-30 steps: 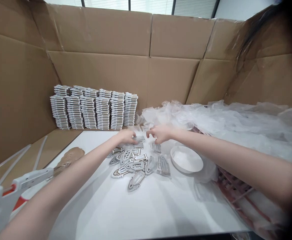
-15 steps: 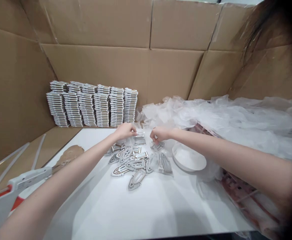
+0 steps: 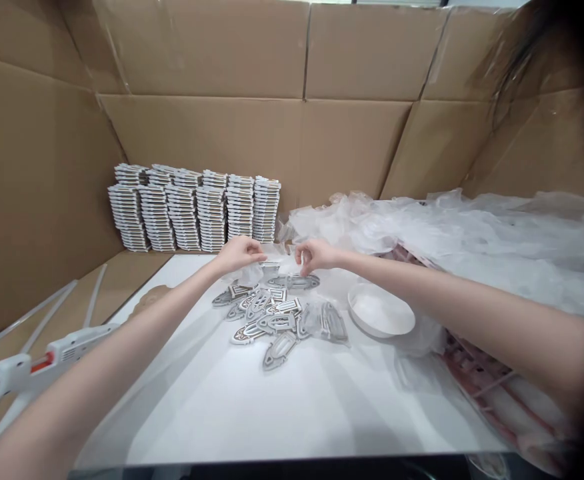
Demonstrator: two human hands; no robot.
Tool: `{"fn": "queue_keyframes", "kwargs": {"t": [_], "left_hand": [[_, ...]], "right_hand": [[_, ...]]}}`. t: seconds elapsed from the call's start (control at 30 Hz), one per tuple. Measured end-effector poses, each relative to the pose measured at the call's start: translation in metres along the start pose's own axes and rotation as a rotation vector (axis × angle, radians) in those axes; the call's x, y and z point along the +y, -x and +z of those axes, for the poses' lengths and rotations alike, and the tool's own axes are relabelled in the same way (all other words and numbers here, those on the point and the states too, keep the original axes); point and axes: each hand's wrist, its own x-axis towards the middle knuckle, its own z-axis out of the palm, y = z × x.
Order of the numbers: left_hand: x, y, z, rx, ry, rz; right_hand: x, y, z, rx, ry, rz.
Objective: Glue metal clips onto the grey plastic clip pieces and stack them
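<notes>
My left hand (image 3: 242,253) is closed in a pinch on a clear plastic bag (image 3: 278,253) behind the pile. Opposite it, my right hand (image 3: 316,257) has its fingers curled closed at the other side of the same film. Below the right fingertips lies a long grey frame-shaped piece (image 3: 295,283) with pointed ends; whether it is inside the bag is hard to make out. Toward me, several grey and white ornamental pieces with brown scroll patterns (image 3: 259,303) lie in a loose pile. A filled clear bag (image 3: 329,320) rests at the pile's right side.
Stacks of white-edged pieces (image 3: 212,217) stand along the cardboard wall (image 3: 197,133). To the right are a round white dish (image 3: 382,310), heaped clear bags (image 3: 422,227) and a pink basket (image 3: 487,380). A white glue gun (image 3: 57,357) lies at left.
The right hand has risen slightly, and the grey piece beneath it now shows lengthwise. My left hand has moved a little left and up. The whole view has shifted slightly.
</notes>
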Motion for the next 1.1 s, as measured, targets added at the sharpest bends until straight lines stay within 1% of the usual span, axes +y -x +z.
{"fn": "queue_keyframes", "kwargs": {"t": [0.13, 0.27, 0.4, 0.57, 0.63, 0.7, 0.8, 0.87, 0.97, 1.1], "left_hand": [[0.001, 0.013, -0.010, 0.030, 0.039, 0.005], [0.006, 0.026, -0.017, 0.043, 0.070, -0.020], [0.008, 0.037, -0.020, 0.058, 0.111, -0.035], [0.010, 0.050, -0.029, 0.076, 0.148, -0.070], [0.012, 0.055, -0.037, 0.116, 0.179, -0.101], [0.015, 0.057, -0.047, 0.188, 0.236, -0.119], [0.022, 0.057, -0.059, 0.282, 0.312, -0.102], [0.028, 0.054, -0.062, 0.317, 0.352, -0.078], [0.036, 0.045, -0.057, 0.380, 0.382, -0.029], [0.046, 0.020, -0.041, 0.482, 0.518, 0.035]], "right_hand": [[-0.006, -0.001, 0.001, -0.007, -0.016, -0.013], [-0.014, -0.001, 0.000, 0.049, -0.122, -0.010], [-0.028, -0.001, 0.000, 0.098, -0.184, -0.013], [-0.046, -0.003, -0.001, 0.060, -0.067, -0.069], [-0.050, -0.004, -0.003, 0.080, -0.105, -0.100], [-0.054, -0.005, -0.006, 0.109, -0.149, -0.119], [-0.059, -0.004, -0.012, 0.134, -0.119, -0.149], [-0.064, -0.001, -0.016, 0.178, -0.093, -0.169], [-0.068, 0.004, -0.026, 0.302, -0.109, -0.168], [-0.060, 0.007, -0.041, 0.450, -0.215, -0.054]]}}
